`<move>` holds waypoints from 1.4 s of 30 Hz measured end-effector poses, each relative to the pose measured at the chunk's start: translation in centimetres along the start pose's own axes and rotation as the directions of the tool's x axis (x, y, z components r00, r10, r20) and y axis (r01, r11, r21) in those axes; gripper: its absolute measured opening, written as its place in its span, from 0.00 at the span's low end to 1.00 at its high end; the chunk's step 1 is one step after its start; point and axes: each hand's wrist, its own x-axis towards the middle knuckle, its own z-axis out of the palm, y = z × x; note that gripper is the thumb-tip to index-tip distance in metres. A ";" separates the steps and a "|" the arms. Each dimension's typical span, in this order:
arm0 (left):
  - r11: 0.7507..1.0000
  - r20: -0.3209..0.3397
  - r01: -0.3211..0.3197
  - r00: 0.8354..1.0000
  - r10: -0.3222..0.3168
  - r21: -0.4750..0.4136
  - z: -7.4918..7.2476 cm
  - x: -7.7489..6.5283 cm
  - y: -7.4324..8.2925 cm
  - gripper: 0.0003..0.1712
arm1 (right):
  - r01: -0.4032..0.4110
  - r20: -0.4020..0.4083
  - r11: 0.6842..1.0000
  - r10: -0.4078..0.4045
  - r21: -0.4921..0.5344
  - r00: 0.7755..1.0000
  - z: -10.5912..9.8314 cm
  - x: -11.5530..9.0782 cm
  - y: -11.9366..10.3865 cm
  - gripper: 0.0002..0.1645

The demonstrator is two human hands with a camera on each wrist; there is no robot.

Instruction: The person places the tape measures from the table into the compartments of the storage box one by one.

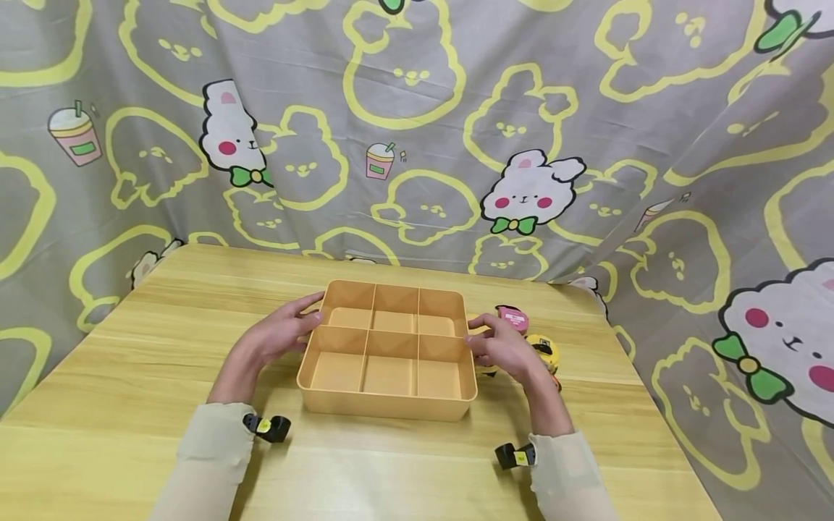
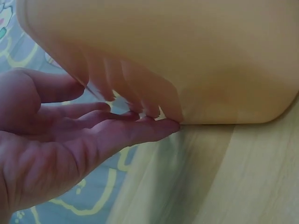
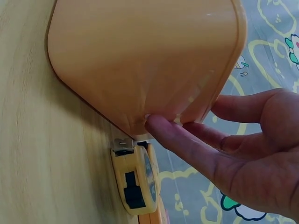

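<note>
A light-orange divided storage box (image 1: 389, 402) with six-part grid stands on the wooden table, its compartments bare inside. My left hand (image 1: 281, 334) holds its left side, the thumb at the rim and the fingers against the outer wall; in the left wrist view the fingertips (image 2: 170, 125) touch near the bottom edge. At the opposite side my right hand (image 1: 504, 347) holds the box, thumb by the rim and fingers on the outer wall. Close beside that hand lie several tape measures, among them a pink one (image 1: 513, 318) and a yellow one (image 1: 546, 350).
Another yellow tape measure (image 3: 135, 179) sits right against the box's base in the right wrist view. The table (image 1: 163, 347) reaches back to a patterned grey curtain (image 1: 417, 145), which also hangs along both sides.
</note>
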 end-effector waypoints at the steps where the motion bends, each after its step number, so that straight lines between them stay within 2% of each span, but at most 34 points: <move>1: 1.000 0.002 -0.001 1.000 0.001 -0.003 0.0 0.0 0.0 0.37 | 0.000 0.003 1.000 0.000 -0.001 1.000 0.0 0.0 0.0 0.29; 7: 0.999 0.012 -0.015 1.000 0.015 -0.043 -0.1 -0.1 -0.5 0.37 | -0.003 0.008 1.000 0.003 0.012 1.000 -0.1 0.1 0.0 0.29; 15: 0.998 0.004 -0.045 0.999 0.045 -0.034 -0.1 0.0 -0.6 0.37 | -0.009 0.001 1.000 0.009 0.007 1.000 -0.1 0.1 0.1 0.29; 27: 0.999 -0.009 -0.024 1.000 0.024 -0.037 -0.1 0.0 -0.7 0.37 | -0.004 -0.018 0.999 0.003 -0.044 1.000 -0.1 0.0 0.0 0.31; 30: 0.999 -0.003 -0.028 1.000 0.027 -0.038 -0.1 -0.1 -0.6 0.37 | -0.012 -0.052 0.999 0.010 -0.040 0.999 -0.1 0.0 -0.3 0.34; 35: 0.999 0.004 -0.030 1.000 0.030 -0.031 0.0 -0.2 -0.4 0.37 | 0.028 -0.150 0.998 -0.036 -0.055 0.988 -0.4 0.0 -0.3 0.35; 39: 0.999 -0.001 -0.026 1.000 0.026 -0.020 -0.1 -0.2 -0.4 0.38 | 0.055 -0.226 0.991 -0.082 -0.123 0.971 -0.8 0.0 0.0 0.35; 42: 1.000 -0.007 -0.019 1.000 0.019 -0.014 -0.1 -0.2 -0.5 0.38 | 0.053 -0.251 0.985 -0.094 -0.165 0.963 -0.9 0.0 0.3 0.36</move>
